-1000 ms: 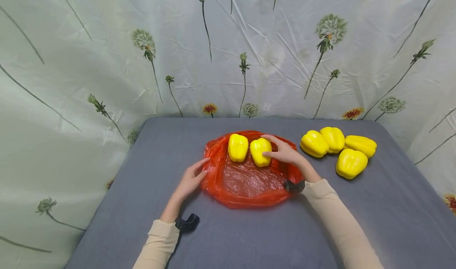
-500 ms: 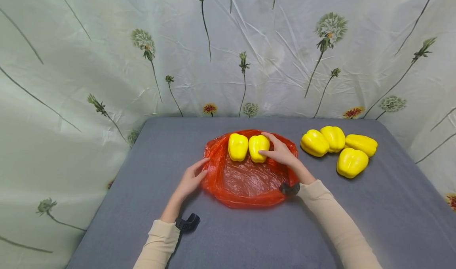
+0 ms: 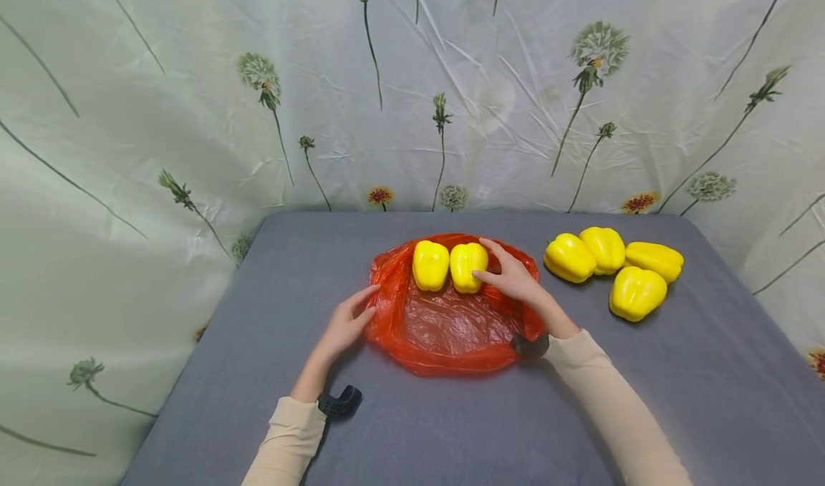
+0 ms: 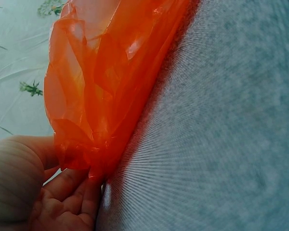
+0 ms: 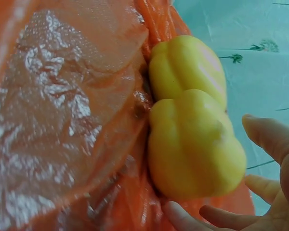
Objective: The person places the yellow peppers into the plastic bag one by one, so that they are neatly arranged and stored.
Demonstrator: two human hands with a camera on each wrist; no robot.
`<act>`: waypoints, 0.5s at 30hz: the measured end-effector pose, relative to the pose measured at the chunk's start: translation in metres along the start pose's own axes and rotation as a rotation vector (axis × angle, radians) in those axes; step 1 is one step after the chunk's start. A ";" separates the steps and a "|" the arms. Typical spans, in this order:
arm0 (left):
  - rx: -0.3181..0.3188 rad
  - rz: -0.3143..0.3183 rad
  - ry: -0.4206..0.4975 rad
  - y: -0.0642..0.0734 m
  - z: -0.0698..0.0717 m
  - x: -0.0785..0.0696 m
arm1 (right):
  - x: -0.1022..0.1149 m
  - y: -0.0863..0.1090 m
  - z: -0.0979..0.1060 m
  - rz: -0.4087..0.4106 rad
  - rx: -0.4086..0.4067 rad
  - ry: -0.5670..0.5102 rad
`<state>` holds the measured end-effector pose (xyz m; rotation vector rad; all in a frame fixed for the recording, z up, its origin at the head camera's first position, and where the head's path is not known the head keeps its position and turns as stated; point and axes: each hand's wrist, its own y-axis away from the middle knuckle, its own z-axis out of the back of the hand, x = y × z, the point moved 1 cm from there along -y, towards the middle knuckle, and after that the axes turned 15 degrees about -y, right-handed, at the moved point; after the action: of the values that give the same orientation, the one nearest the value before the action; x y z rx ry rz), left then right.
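A red plastic bag (image 3: 451,328) lies spread on the table with its mouth wide. Inside, along its far side, two yellow bell peppers stand side by side: a left pepper (image 3: 430,265) and a right pepper (image 3: 469,268). My right hand (image 3: 512,275) is just right of the right pepper. In the right wrist view its fingers spread around that pepper (image 5: 195,149), with a gap at the thumb. My left hand (image 3: 344,325) touches the bag's left edge with thumb and fingers apart. The left wrist view shows bunched red plastic (image 4: 96,110) at its fingertips; some contact is hidden.
Several more yellow bell peppers (image 3: 637,294) lie grouped on the table to the right of the bag. The grey cloth-covered table (image 3: 451,429) ends at the back against a curtain (image 3: 503,99) printed with dandelions. Each wrist wears a black band (image 3: 339,402).
The right pepper has shifted slightly left and back, closer to the left one. My right hand has then loosened and drawn a little to the right. The left hand has stayed put.
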<state>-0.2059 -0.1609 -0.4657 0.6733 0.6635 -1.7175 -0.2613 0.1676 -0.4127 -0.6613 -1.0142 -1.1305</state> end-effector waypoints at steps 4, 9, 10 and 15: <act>-0.001 -0.005 0.006 -0.001 0.000 0.001 | 0.004 0.009 0.007 0.000 -0.001 -0.010; -0.005 -0.009 0.009 -0.001 0.000 0.002 | 0.006 0.021 0.017 0.024 0.001 -0.013; -0.003 -0.007 0.007 0.001 0.002 -0.003 | 0.006 0.023 0.019 0.031 0.002 -0.011; -0.007 -0.018 0.008 0.000 0.001 -0.002 | 0.009 0.034 0.029 0.059 0.002 -0.007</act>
<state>-0.2052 -0.1602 -0.4636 0.6711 0.6825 -1.7296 -0.2374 0.1991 -0.3909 -0.6903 -0.9955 -1.0763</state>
